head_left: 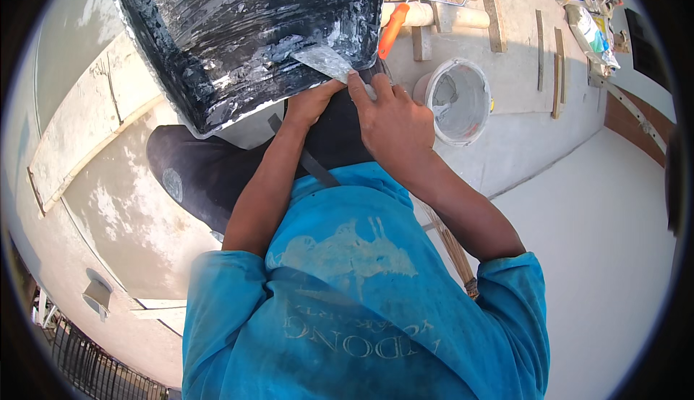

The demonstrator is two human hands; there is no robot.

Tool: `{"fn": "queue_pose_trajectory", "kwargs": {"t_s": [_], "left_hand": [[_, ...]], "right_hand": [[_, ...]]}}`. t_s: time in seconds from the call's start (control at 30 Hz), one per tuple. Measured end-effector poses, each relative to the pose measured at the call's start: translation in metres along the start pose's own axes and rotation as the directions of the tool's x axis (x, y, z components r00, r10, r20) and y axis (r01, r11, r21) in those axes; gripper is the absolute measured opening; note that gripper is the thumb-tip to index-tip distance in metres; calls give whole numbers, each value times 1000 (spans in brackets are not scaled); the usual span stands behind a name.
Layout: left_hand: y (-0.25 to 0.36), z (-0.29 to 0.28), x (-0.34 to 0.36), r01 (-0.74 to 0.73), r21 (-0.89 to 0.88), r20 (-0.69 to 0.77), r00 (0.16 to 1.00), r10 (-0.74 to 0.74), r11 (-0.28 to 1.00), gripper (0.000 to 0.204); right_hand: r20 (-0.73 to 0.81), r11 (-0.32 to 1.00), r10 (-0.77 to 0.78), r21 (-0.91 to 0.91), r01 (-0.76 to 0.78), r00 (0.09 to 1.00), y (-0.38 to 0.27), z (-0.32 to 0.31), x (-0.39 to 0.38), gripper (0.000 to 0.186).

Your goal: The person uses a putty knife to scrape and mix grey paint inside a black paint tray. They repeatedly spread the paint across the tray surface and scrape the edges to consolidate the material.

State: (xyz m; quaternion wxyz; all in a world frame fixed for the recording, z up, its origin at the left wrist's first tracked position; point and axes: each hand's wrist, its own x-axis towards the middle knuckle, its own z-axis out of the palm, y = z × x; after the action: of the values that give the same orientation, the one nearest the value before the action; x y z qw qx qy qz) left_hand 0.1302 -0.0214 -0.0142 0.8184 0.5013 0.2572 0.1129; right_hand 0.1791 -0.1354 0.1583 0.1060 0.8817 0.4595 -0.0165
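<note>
A black plastic tub point(242, 42), tilted toward me, fills the top of the view; its inner face is streaked with grey-white paste. My right hand point(396, 122) grips a putty knife point(324, 62), index finger stretched along it. The wide metal blade lies against the tub's inside near the lower right corner, smeared with paste. My left hand point(311, 105) is at the tub's near rim, just below the blade. Its fingers are mostly hidden behind the rim and the right hand, so their grip does not show.
A white bucket point(468, 122) with paste inside stands right of my hands. Beyond it are a paint roller point(392, 31) with an orange handle, wooden poles point(413, 14) and battens point(493, 10). Bags point(589, 35) lie at the far right. A stick broom point(454, 252) is by my right elbow.
</note>
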Motion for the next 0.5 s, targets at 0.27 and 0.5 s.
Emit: {"fn": "queue_pose_trajectory", "kwargs": {"t_s": [0.27, 0.5], "left_hand": [[-1, -9, -1, 79, -22, 69, 995, -78, 997, 43], [17, -4, -9, 84, 211, -24, 996, -80, 974, 44]], "right_hand": [[399, 983, -167, 1, 182, 901, 25, -63, 47, 26], [299, 994, -112, 23, 110, 948, 7, -30, 35, 18]]}}
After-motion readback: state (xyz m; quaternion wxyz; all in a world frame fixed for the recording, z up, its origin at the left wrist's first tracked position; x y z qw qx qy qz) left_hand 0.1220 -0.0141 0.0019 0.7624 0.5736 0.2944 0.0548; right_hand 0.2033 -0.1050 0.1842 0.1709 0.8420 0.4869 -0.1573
